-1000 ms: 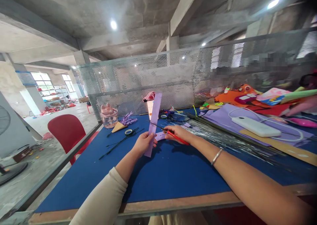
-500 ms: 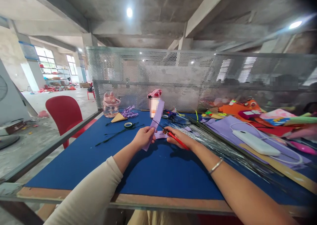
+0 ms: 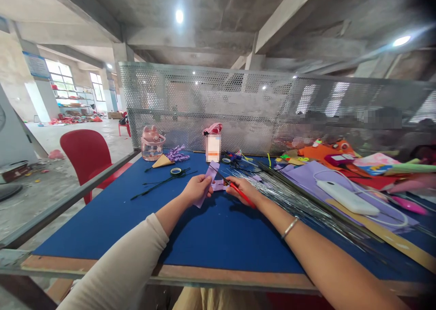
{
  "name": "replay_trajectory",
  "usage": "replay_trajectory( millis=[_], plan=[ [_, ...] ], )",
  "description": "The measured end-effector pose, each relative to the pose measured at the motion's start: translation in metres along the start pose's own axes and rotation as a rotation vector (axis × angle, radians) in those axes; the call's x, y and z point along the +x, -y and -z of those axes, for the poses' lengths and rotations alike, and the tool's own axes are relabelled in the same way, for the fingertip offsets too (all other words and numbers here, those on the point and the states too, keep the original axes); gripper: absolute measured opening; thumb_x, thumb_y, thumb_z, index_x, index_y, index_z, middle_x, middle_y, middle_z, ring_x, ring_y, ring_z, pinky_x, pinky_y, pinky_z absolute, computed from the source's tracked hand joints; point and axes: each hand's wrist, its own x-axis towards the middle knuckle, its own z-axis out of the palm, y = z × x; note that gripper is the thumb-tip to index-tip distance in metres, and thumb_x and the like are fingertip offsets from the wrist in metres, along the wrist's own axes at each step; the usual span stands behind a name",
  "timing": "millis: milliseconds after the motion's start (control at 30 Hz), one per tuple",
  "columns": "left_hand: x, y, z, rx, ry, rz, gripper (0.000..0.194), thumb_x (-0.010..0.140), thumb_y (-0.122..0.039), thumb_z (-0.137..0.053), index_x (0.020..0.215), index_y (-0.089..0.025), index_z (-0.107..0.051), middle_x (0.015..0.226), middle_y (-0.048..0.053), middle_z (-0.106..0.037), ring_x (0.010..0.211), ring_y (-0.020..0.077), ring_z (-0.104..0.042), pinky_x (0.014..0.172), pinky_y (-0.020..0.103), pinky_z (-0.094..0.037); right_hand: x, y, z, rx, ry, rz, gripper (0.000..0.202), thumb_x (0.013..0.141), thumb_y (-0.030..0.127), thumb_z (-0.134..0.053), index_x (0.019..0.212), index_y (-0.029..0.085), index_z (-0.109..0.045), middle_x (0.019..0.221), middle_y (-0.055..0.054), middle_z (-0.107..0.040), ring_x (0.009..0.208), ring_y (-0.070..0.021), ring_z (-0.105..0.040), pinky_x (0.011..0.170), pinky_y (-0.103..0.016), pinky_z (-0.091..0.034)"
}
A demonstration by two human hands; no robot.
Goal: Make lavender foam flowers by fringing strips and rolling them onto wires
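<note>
Purple strip, top now lower, middle clamped in left grip, scissors clamped in right grip

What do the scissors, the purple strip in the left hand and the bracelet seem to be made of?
Scissors: smooth, bright red handles, probably plastic; the thin, dark blades look like metal.
Purple strip: matt and evenly coloured, perhaps paper or thin foam; its flatness fits either.
Bracelet: silvery with a bright sheen, so likely metal; which metal, I can't tell.
</note>
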Motion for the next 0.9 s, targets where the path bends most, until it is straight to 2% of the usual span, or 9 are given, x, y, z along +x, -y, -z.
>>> replay_trajectory(
  millis=[367, 633, 900],
  plan=[
    [0.002, 0.0021, 0.0025, 0.013, 0.007, 0.005, 0.022, 0.088, -0.034, -0.05, 0.076, -0.016, -0.056, 0.05, -0.003, -0.057, 0.04, 0.0085, -0.05, 0.043, 0.019, -0.037, 0.0009, 0.0015, -0.0014, 0.002, 0.024, -0.034, 0.059, 0.08, 0.068, -0.047, 0.102, 0.014, -0.056, 0.068, -0.001, -0.051, 0.057, -0.0132, -0.042, 0.054, -0.026, -0.034],
    [0.0079, 0.0041, 0.0082, 0.0, -0.069, -0.046, 0.023, 0.088, -0.038, -0.05, 0.079, -0.017, -0.054, 0.052, -0.004, -0.055, 0.042, 0.0082, -0.05, 0.047, 0.02, -0.04, -0.0006, 0.0009, 0.0049, -0.034, 0.163, 0.095, 0.06, 0.082, 0.065, -0.044, 0.114, 0.015, -0.043, 0.082, -0.004, -0.052, 0.067, -0.0145, -0.042, 0.062, -0.027, -0.038],
    [0.0064, 0.0075, 0.0056, 0.06, 0.002, -0.075, 0.019, 0.088, -0.032, -0.049, 0.079, -0.016, -0.055, 0.055, -0.003, -0.06, 0.043, 0.0088, -0.053, 0.045, 0.019, -0.039, -0.0009, 0.0012, 0.0024, -0.066, 0.157, 0.067, 0.066, 0.078, 0.066, -0.05, 0.115, 0.011, -0.047, 0.095, -0.009, -0.058, 0.078, -0.0193, -0.051, 0.072, -0.032, -0.043]
  ],
)
